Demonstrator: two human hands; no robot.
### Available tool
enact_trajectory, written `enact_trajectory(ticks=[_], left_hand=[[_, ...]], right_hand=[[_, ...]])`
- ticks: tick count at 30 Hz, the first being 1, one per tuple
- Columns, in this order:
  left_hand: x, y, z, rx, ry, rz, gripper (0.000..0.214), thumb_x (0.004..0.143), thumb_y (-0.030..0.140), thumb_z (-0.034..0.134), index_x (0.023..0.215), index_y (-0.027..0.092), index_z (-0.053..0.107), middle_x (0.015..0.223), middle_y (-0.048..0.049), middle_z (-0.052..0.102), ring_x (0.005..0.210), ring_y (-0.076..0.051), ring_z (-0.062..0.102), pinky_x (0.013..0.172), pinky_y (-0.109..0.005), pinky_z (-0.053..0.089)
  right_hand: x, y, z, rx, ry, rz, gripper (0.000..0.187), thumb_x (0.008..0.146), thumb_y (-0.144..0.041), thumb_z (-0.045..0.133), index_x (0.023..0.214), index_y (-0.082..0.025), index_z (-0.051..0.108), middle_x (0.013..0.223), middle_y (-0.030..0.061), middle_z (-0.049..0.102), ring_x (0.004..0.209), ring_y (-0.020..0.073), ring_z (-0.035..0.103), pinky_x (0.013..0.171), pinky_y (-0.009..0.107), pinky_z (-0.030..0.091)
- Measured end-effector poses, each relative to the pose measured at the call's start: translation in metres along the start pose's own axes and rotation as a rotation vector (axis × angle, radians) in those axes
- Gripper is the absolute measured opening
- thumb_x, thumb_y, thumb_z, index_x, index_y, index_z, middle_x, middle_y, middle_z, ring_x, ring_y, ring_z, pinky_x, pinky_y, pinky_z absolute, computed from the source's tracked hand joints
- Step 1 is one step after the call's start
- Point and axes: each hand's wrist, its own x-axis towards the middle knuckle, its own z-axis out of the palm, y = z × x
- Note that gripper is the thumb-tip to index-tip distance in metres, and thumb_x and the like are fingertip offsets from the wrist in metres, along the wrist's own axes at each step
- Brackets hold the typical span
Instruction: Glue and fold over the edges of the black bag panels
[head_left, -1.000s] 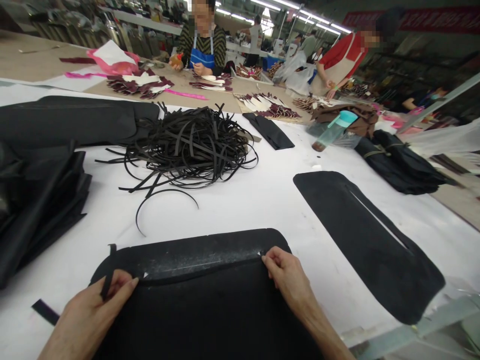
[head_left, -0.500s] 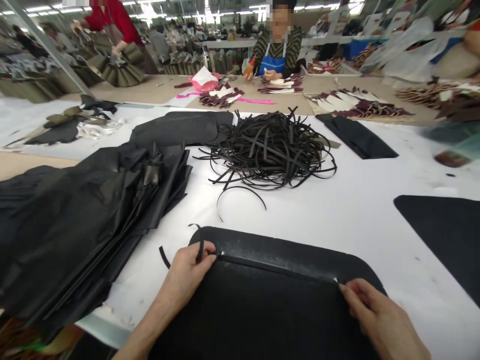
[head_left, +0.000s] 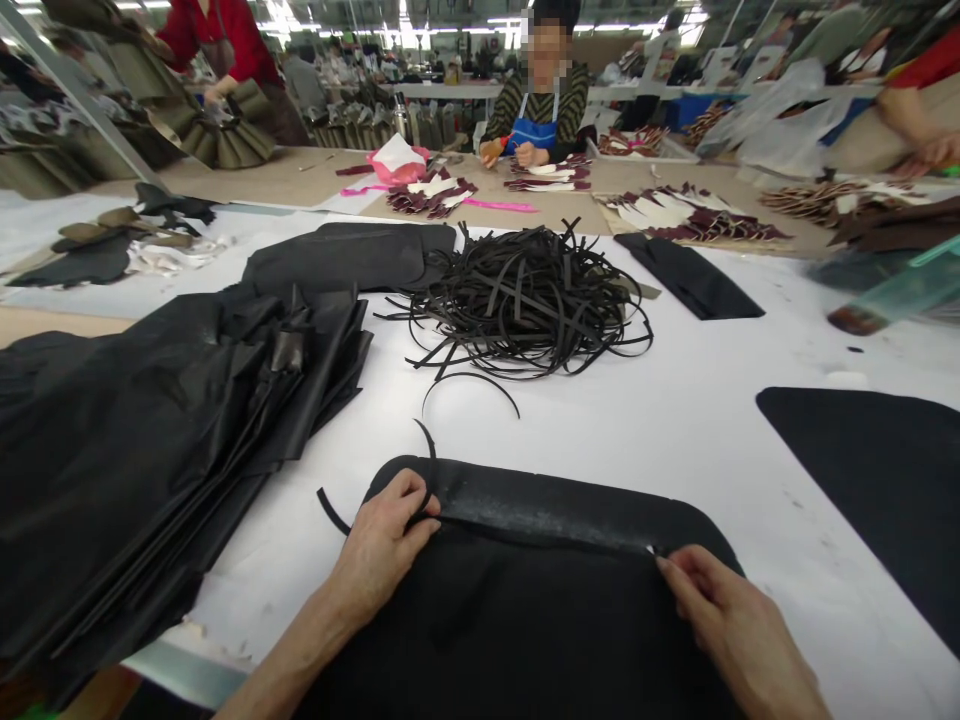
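A black rounded fabric panel (head_left: pixel 540 610) lies on the white table right in front of me, with a shiny band along its far edge. My left hand (head_left: pixel 386 545) pinches a thin black strip (head_left: pixel 427 440) against the panel's left end, fingers closed. My right hand (head_left: pixel 724 620) presses fingertips together on the strip's other end at the panel's right side. The strip runs along the band between both hands.
A tangled heap of black strips (head_left: pixel 525 295) lies mid-table. Folded black fabric (head_left: pixel 165 420) is piled at my left. Another black panel (head_left: pixel 870 480) rests at right. A person in a blue apron (head_left: pixel 544 105) works across the far table among maroon pieces.
The view swung left, then settled. Both hands stay pinched at the ends of the strip; the left hand has pressed its end further onto the panel.
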Motion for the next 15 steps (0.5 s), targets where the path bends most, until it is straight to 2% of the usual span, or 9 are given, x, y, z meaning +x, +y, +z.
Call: enact_trajectory(ticks=[4,7,15], left_hand=[[-0.0017,-0.0057,0.0008,-0.093,0.054,0.053,0.013,0.082,0.02,0.05,0.073,0.021,0.06,0.092,-0.0012,0.051,0.083,-0.015,0.053,0.075,-0.026,0.04],[-0.0042,-0.0097,0.0022,-0.143,0.111,0.047,0.012,0.08,0.021,0.054,0.072,0.022,0.063,0.096,-0.0009,0.052,0.082,-0.014,0.054,0.072,-0.024,0.041],[-0.007,-0.0045,0.0006,-0.065,0.205,0.136,0.018,0.085,0.022,0.049,0.075,0.022,0.064,0.098,-0.0015,0.053,0.076,-0.011,0.054,0.065,-0.022,0.039]], right_hand=[[0.0008,-0.0012,0.0007,-0.026,-0.004,-0.008,0.036,0.086,-0.056,0.03,0.072,-0.025,0.044,0.056,-0.004,0.049,0.054,0.0161,0.05,0.053,0.028,0.035],[0.0017,0.0001,0.0013,-0.047,-0.004,0.006,0.036,0.085,-0.055,0.029,0.072,-0.025,0.044,0.056,-0.0041,0.049,0.055,0.016,0.05,0.053,0.028,0.035],[0.002,0.0061,0.0035,-0.006,-0.005,-0.009,0.038,0.086,-0.058,0.029,0.074,-0.026,0.044,0.057,-0.0047,0.047,0.053,0.0148,0.048,0.052,0.027,0.035]])
